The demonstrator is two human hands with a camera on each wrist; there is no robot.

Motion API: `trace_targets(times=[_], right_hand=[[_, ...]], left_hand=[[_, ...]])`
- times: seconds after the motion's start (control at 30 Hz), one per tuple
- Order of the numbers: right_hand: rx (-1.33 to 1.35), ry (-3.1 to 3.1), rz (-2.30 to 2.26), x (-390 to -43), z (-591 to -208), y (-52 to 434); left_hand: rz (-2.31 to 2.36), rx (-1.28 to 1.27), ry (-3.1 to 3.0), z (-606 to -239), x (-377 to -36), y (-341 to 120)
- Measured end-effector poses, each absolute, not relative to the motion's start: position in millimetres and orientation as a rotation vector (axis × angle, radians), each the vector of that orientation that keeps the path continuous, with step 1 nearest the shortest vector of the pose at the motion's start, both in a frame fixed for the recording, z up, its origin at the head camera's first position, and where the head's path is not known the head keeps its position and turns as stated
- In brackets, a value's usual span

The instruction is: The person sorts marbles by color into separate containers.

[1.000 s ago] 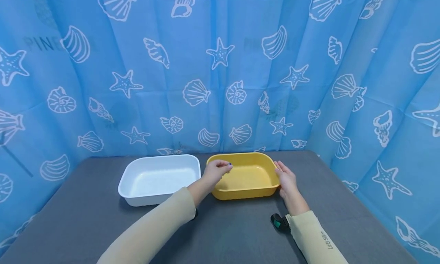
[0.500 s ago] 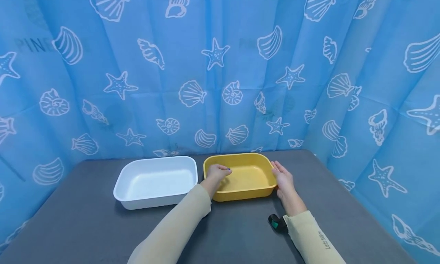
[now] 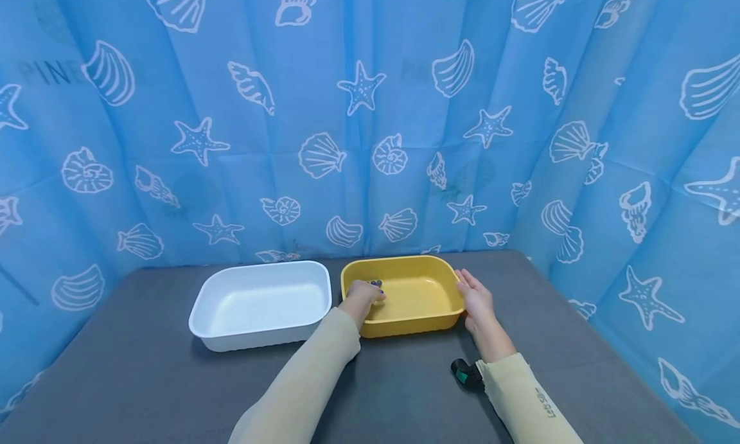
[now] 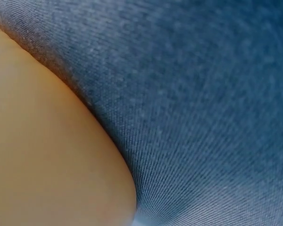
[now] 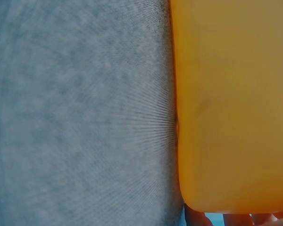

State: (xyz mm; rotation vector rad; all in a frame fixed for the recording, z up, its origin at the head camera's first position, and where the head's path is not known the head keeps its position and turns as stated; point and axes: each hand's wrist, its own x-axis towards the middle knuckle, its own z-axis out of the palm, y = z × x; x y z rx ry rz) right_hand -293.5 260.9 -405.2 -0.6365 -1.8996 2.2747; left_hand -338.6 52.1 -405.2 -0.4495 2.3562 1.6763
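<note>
Yellow tub (image 3: pixel 416 302) stands on the grey table (image 3: pixel 144 380), just right of a white tub (image 3: pixel 260 302) and nearly touching it. Going left to right: the white tub lies well clear of both hands. The left hand (image 3: pixel 361 296) reaches over the yellow tub's left rim, fingers curled, with something small and dark at the fingertips; whether it is pinched I cannot tell. The right hand (image 3: pixel 476 299) lies with straight fingers flat against the tub's right wall. A blue shell-print curtain (image 3: pixel 370 123) hangs behind.
</note>
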Motion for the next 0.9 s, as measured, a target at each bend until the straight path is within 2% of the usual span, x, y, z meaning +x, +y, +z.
trace_targets(times=[0.3,0.53,0.9], right_hand=[[-0.653,-1.904,2.272,-297,-407,261],[-0.653,-1.905,2.286,-299,-407,259],[-0.643,-1.92,2.285,-306,-408,261]], left_hand=[[1.584,-0.471,2.422,-401,-338,52],[1.943,-0.344,2.252,-397,-337,45],[2.016,-0.149,2.239,-367,-327,-5]])
